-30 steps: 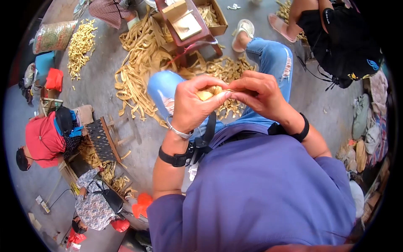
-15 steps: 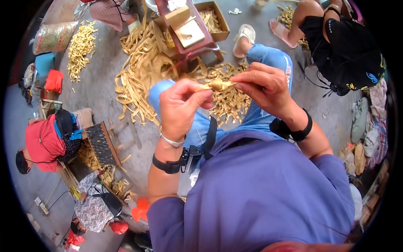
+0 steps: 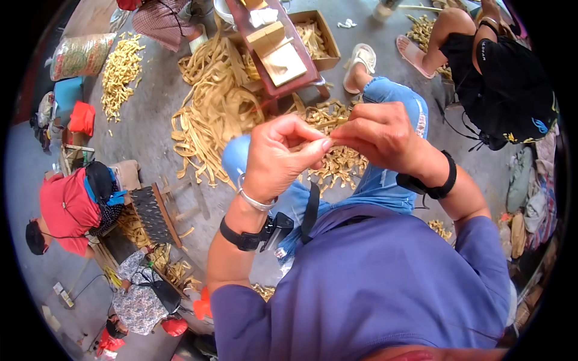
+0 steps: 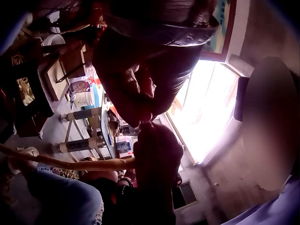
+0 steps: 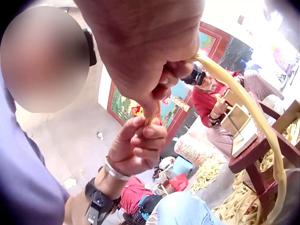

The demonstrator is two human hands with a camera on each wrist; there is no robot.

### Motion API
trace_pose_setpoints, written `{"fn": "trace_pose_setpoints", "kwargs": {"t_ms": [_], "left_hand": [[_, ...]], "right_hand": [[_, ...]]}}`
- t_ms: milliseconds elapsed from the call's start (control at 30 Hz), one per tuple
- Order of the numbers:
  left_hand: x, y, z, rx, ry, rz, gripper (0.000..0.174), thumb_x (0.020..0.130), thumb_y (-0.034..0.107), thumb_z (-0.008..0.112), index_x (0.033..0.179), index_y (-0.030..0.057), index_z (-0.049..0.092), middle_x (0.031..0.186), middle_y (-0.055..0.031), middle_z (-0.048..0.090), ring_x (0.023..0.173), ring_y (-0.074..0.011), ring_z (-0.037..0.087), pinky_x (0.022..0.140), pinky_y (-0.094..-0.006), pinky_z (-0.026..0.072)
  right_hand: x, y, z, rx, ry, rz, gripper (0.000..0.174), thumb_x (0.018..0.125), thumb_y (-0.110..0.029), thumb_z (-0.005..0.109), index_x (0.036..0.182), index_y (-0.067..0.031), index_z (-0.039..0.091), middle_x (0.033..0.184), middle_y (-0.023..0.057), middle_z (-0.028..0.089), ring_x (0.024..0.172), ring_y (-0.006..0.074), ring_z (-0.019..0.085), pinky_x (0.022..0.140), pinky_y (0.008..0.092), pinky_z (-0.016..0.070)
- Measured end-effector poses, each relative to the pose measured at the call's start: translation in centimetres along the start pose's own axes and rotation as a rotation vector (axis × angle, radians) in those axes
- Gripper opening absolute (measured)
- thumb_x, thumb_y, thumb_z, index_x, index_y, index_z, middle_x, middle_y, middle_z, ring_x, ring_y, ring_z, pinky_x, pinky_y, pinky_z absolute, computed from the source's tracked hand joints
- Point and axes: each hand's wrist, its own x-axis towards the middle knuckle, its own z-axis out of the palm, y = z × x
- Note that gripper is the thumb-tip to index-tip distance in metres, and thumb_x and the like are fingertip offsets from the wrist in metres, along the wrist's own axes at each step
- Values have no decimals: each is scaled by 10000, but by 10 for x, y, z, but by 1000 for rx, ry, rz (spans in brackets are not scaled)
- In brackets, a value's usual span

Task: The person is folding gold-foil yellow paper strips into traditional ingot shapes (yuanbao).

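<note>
In the head view my left hand point(image 3: 280, 157) and right hand point(image 3: 380, 133) meet fingertip to fingertip above my knees. My right fingers grip a long, flat, yellow-tan strip point(image 5: 248, 98), which arcs out of that hand and hangs down in the right wrist view. The same strip point(image 4: 89, 164) runs sideways from the right hand in the dim left wrist view. Thumb and forefinger of my left hand pinch a small bit of it at the right fingertips. Most of the pinched part is hidden by fingers. Below lies a pile of short knotted pieces point(image 3: 346, 161).
Loose long strips point(image 3: 208, 126) heap on the floor at left. A dark red bench point(image 3: 289, 87) carries a wooden block fixture point(image 3: 280, 57), beside a cardboard box point(image 3: 330, 45) of strips. Other people sit around, one in black point(image 3: 506, 84) at right. Another yellow pile point(image 3: 120, 78) lies far left.
Half a second ago a knotted piece was stretched between my hands; now it is out of sight and the fingertips have come together. The head view has shifted slightly.
</note>
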Motion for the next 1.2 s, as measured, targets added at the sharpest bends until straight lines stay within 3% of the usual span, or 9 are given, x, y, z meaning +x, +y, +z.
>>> {"fn": "trace_pose_setpoints", "kwargs": {"t_ms": [100,233,367,467,700,833,967,1100,1200], "left_hand": [[10,-14,-10,-44,24,16,150,785,9,712,906,-23,629,762,-66,645,616,-101,608,563,-209,507],[38,-15,-17,477,84,282,190,797,28,704,976,-22,666,740,-2,589,599,-65,573,512,-199,454],[47,-13,-32,556,101,156,151,808,130,702,883,0,684,684,-20,589,603,-65,547,516,-220,406],[53,-1,-38,342,43,-216,208,864,214,653,846,7,669,641,0,549,581,-45,521,500,-204,380],[77,-4,-64,248,-200,-296,300,953,282,488,775,49,547,609,20,501,447,-28,415,412,-166,322],[79,-5,-69,342,-137,-339,287,947,267,511,823,17,578,662,-6,536,510,-66,489,458,-197,402],[109,-16,-85,300,122,-114,206,933,166,546,944,-25,622,724,-31,592,625,-96,566,563,-222,489],[129,-20,-96,324,197,-106,201,931,186,553,914,2,632,704,-1,574,588,-55,542,517,-204,496],[137,-18,-100,417,253,-105,191,930,186,549,905,18,635,695,10,568,561,-43,526,488,-194,483]], "right_hand": [[3,16,6,53,-15,50,128,715,-84,736,794,-58,639,645,57,529,539,227,563,448,336,419],[21,38,16,52,2,96,119,723,-73,725,802,-55,637,667,69,545,567,251,574,481,349,440],[28,58,18,63,-76,84,114,721,-68,722,786,-57,629,687,66,559,601,256,589,501,351,454],[33,69,22,56,-81,63,121,712,-66,725,785,-60,629,703,60,573,615,252,599,508,351,461],[50,90,26,39,-136,-57,131,690,-58,724,785,-74,636,724,47,591,614,242,599,496,334,456],[46,101,34,67,-149,-5,97,716,-77,710,785,-70,642,718,58,592,618,250,598,510,345,456],[65,135,51,160,-55,202,88,762,-113,694,808,-39,680,718,106,624,658,279,613,588,362,480],[80,154,66,112,1,212,99,799,-79,662,850,5,674,694,103,606,613,196,611,549,293,464],[84,158,74,82,2,253,88,796,-69,650,845,0,675,709,117,617,627,227,624,571,308,481]]}}
